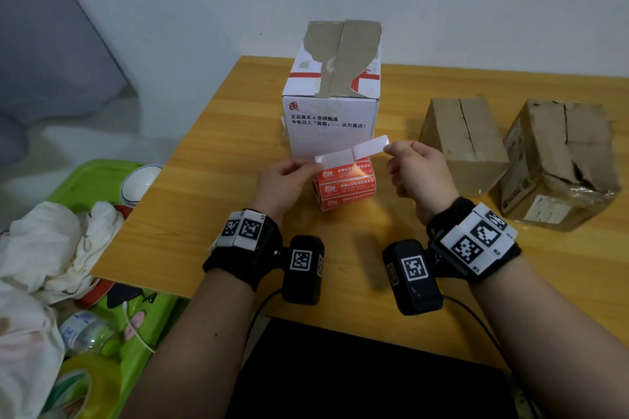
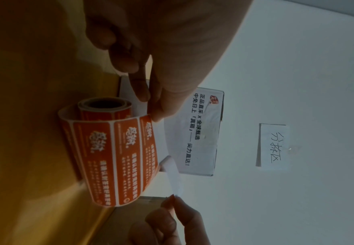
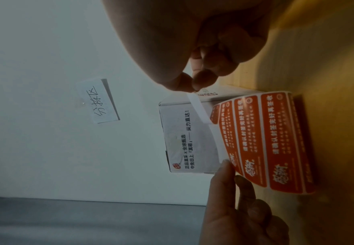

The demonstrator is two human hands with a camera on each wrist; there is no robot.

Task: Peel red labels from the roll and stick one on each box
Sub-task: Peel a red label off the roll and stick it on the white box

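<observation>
A roll of red labels [image 1: 345, 187] [image 2: 109, 159] [image 3: 276, 140] stands on the wooden table [image 1: 190, 224], in front of a tall white box [image 1: 332, 133] [image 2: 201, 132] [image 3: 184, 137]. A white strip [image 1: 369, 146] [image 2: 173, 174] [image 3: 197, 107] lifts off the roll's loose end. My right hand [image 1: 388, 148] [image 2: 172, 202] [image 3: 189, 86] pinches the strip's far end. The left end of the loose sheet is pinched by my left hand [image 1: 315, 167] [image 2: 151, 109] [image 3: 228, 167]. To the right stand two brown cardboard boxes [image 1: 466, 143] [image 1: 558, 160].
A green tray [image 1: 102, 173] left of the table holds crumpled cloth [image 1: 51, 241], a plastic bottle [image 1: 85, 330] and a tape roll [image 1: 85, 384]. A handwritten paper note [image 2: 273, 145] [image 3: 97, 101] hangs on the wall. A black surface [image 1: 340, 374] lies below the table's near edge.
</observation>
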